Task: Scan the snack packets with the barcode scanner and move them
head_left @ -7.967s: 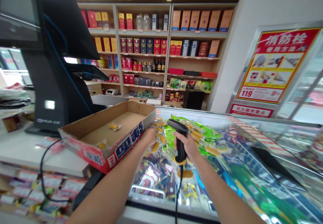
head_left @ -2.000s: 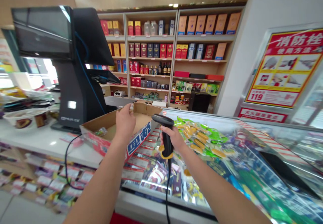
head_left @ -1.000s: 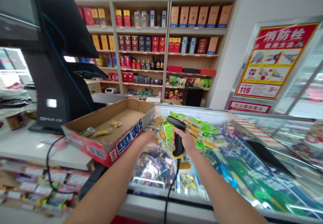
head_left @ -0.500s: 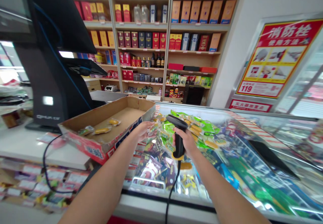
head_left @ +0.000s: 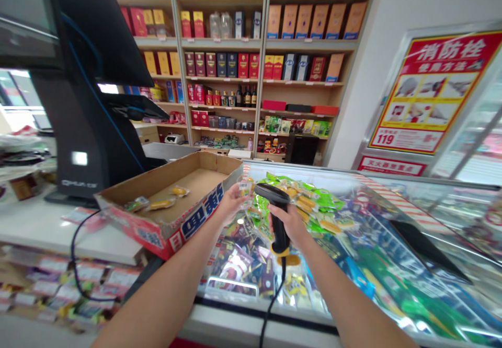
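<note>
My right hand (head_left: 285, 217) is wrapped round the grip of a black and yellow barcode scanner (head_left: 279, 222), and its cable runs down toward me. The scanner's head points left, at my left hand (head_left: 234, 200). Between the fingers of that hand is a small clear snack packet (head_left: 245, 188) with a whitish label facing the scanner. Beneath and beyond both hands lies a heap of yellow snack packets (head_left: 306, 201) in clear and green wrappers, on the glass top of a freezer. Left of my left hand stands a shallow cardboard box (head_left: 204, 215) with several packets in it.
A black checkout screen on a stand (head_left: 86, 128) rises at the left. Frozen goods show through the freezer's glass (head_left: 243, 254). A dark flat object (head_left: 427, 248) lies on the right. Shelves of boxed goods (head_left: 219, 66) line the back wall.
My left hand has moved right and turned the packet, so its label now faces the scanner head. The scanner stays in my right hand, close to the packet.
</note>
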A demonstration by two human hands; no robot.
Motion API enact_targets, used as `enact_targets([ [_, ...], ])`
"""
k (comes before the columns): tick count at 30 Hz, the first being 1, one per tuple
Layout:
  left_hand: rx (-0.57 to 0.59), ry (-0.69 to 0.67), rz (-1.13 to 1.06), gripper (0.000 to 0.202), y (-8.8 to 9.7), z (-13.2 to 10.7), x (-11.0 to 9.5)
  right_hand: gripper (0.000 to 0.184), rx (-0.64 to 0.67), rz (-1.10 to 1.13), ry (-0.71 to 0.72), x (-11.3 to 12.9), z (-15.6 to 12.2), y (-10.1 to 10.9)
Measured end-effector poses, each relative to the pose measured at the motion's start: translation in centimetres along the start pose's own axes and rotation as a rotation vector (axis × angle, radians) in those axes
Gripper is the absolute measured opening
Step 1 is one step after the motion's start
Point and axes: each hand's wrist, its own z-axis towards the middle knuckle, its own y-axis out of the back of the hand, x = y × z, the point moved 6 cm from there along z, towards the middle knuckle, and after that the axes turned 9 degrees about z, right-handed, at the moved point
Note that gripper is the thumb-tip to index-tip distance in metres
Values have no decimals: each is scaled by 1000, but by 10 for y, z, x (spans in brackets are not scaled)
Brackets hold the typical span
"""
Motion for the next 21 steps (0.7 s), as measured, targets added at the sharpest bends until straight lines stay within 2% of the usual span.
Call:
enact_targets([
  [3,-11,-32,65,66,-5,-1,0,31,26,-12,1,0,-2,-5],
  [9,-20,-79,100,62,-11,-2,-4,30,41,-29,3,1,-4,-9],
  [21,-7,-109,130,55,-9,0,-3,30,83,-43,-5,3,-6,-11],
])
